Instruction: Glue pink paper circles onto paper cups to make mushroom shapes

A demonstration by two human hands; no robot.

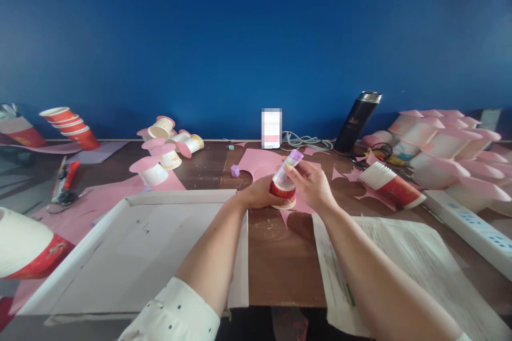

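Red paper cup (285,192) is mid-table; from the left, a leaning stack of red cups (76,130) comes first, then several white cups with pink discs (154,175), a shallow white tray (132,256) and a small purple cap (234,171). Next, the left hand (262,194) wraps the cup's side, and the right hand (315,185) grips a slanted glue stick (283,173) above it; whether they touch is unclear. Beyond are a tilted black flask (356,123), a heap of pink-topped cups (452,144) and a power strip (472,224).

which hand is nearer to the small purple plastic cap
Left. The left hand, holding the red paper cup, is just right of the cap; the right hand, holding the translucent purple tube, is farther right.
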